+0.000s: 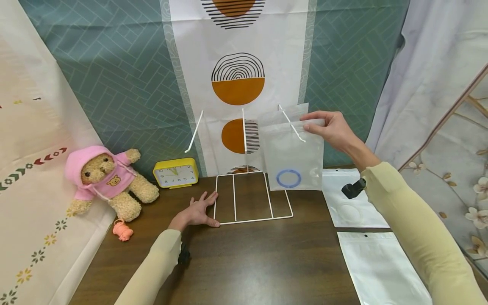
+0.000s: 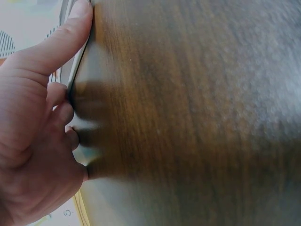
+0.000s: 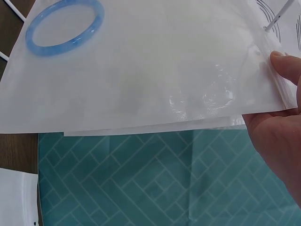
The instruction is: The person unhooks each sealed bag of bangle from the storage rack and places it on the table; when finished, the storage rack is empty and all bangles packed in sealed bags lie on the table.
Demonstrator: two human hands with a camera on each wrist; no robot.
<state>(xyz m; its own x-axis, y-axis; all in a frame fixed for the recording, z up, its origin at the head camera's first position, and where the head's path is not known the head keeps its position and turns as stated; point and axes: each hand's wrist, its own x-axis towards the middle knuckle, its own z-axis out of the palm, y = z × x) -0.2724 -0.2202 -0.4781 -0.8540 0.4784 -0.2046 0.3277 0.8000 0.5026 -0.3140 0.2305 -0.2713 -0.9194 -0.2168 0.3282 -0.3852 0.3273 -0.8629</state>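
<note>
At a brown wooden table's [image 1: 267,262] back edge, before teal-and-white cloth [image 1: 114,72], the right hand [image 1: 335,129] pinches a translucent plastic bag [image 1: 293,159] at a white wire rack's [image 1: 255,220] prong [image 1: 291,124]. The spread left hand [image 1: 196,212] touches the rack.

Head view: from above the bench [image 1: 263,264], farthest back, facing forward and down
Left wrist view: beside the left fingers [image 2: 65,113], very close over the bench
Right wrist view: close to the bag [image 3: 155,70], turned sideways, teal backdrop [image 3: 141,179] behind
Head and right wrist share: bag, blue ring [image 3: 61,48]
</note>
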